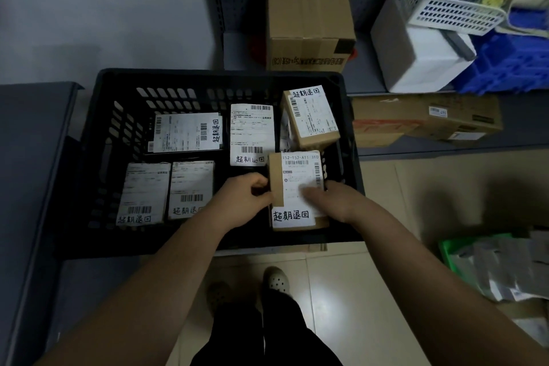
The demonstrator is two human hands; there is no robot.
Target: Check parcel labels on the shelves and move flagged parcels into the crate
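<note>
Parcel [294, 169] inside crate [190, 74], left hand [243, 199] and right hand [332, 202] each with grip curled round it.

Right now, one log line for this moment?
phase: placing | left hand: grips parcel | right hand: holds parcel | parcel: in crate, near-right corner

The crate [190, 76] is being shown as matt black plastic. The parcel [275, 169] is being covered by plain brown cardboard and a white paper label [292, 215]. Light is being reflected by the smooth, glossy floor tiles [356, 291].
</note>
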